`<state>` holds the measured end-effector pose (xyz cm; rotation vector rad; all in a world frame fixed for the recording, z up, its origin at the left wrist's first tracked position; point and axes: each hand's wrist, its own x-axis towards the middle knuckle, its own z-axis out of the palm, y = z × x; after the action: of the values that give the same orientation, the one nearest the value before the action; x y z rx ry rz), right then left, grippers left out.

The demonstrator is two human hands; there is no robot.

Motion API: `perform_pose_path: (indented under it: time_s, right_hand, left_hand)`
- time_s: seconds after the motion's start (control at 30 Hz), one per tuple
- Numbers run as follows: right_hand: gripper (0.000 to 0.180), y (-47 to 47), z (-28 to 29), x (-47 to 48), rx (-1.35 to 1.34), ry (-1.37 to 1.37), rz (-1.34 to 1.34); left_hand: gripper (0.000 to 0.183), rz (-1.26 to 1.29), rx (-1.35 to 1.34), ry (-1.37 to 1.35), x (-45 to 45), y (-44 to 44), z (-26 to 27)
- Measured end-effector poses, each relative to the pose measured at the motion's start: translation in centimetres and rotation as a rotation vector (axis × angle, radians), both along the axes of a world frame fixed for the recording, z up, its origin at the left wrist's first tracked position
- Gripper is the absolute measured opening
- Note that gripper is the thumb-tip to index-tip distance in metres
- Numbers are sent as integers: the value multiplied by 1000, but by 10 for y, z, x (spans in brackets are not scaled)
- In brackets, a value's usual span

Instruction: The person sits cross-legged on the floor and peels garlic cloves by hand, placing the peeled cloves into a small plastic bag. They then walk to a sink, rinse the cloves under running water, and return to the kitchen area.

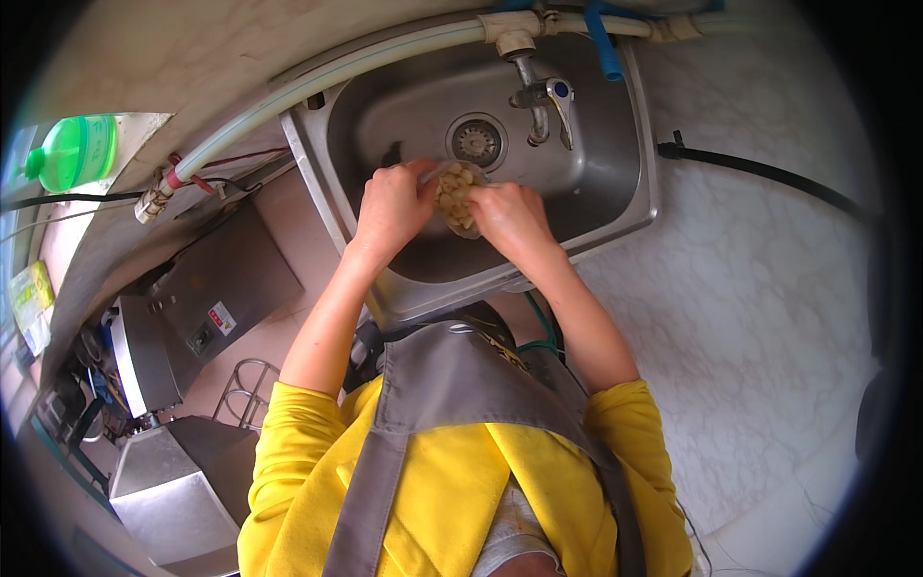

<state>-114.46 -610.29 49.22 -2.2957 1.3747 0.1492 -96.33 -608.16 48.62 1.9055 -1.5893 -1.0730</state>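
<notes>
Over a stainless steel sink (pixel 598 173), both my hands hold a clear plastic bag (pixel 458 198) full of small pale pieces that look like peeled garlic cloves. My left hand (pixel 398 198) grips the bag's left side near its top. On the right side, my right hand (pixel 508 216) has its fingers at the bag, over the pale pieces; whether the fingertips are inside it cannot be told. The round drain strainer (pixel 476 141) lies just beyond the bag. A metal tap (pixel 537 97) with a lever handle hangs over the basin, to the right of the drain.
A pale plastic pipe (pixel 324 72) runs along the wall behind the sink, with a blue hose end (pixel 611 68) hanging from above. A black hose (pixel 771 173) lies at the right. Steel equipment (pixel 173 498) stands lower left; a green plastic bottle (pixel 76 153) is at upper left.
</notes>
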Motion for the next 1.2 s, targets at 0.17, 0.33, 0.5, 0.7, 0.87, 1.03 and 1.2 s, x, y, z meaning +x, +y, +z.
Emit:
perform_pose_path:
  time_s: [0.17, 0.33, 0.5, 0.7, 0.87, 1.03, 1.2]
  right_hand:
    - [6, -6, -26, 27, 7, 108, 102]
    - [8, -2, 9, 9, -68, -313, -29]
    - [16, 10, 58, -6, -162, -592, 13]
    - [19, 18, 85, -8, -7, -790, -402]
    - [9, 25, 94, -13, 192, -823, -427]
    - [12, 34, 94, -13, 316, -868, -540]
    - [10, 38, 90, -11, 321, -956, -566]
  left_hand:
    - [25, -24, 21, -26, -6, 2, 2]
    - [26, 156, -65, 207, -1, 10, 12]
    - [27, 194, 426, 1065, 4, 22, 34]
    - [22, 236, 364, 1214, -3, 27, 53]
    - [23, 222, 176, 1094, -10, 30, 59]
    - [23, 207, 117, 1034, -14, 32, 63]
    - [22, 188, 128, 1012, -16, 33, 65]
